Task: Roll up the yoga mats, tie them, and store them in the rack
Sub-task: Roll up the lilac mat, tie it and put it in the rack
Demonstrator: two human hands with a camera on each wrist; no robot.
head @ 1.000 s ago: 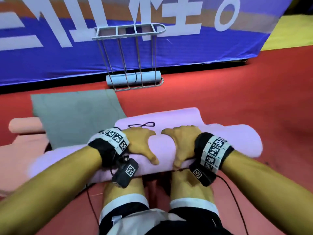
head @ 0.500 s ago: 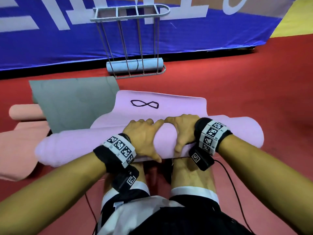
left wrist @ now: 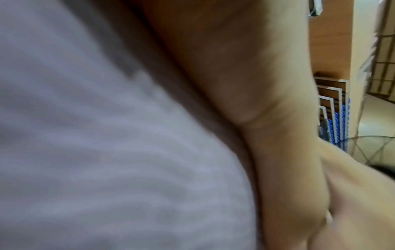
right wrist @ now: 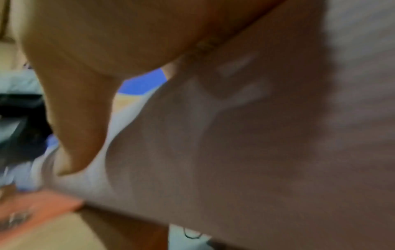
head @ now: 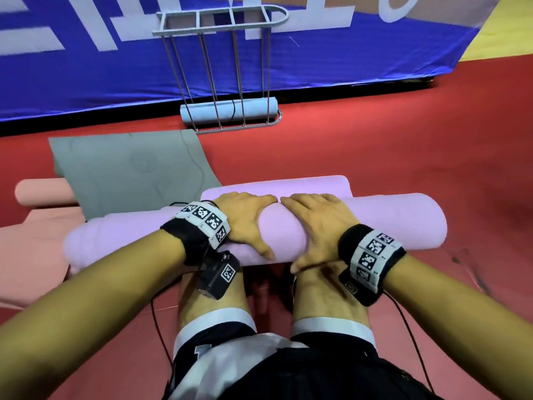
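A lilac yoga mat [head: 389, 220] lies almost fully rolled across the red floor in front of my knees. Only a short flat strip [head: 317, 183] shows beyond the roll. My left hand [head: 245, 220] and right hand [head: 314, 220] sit side by side on the roll's middle. Their fingers curve over its top and the thumbs wrap its near side. In the wrist views the mat [left wrist: 85, 135] [right wrist: 256, 135] fills the frame, blurred, against each palm. The wire rack [head: 219, 21] stands by the blue wall and holds a tied light-blue rolled mat [head: 253, 109] at its bottom.
A grey mat [head: 129, 168] lies flat to the left, its corner against the lilac roll. A peach mat [head: 43, 193], partly rolled, lies under it at the far left. Bare red floor [head: 403, 140] stretches from the roll to the rack.
The hands have pushed the roll forward over the flat part. The flat strip is shorter and the black figure-eight loop that lay on it is out of sight.
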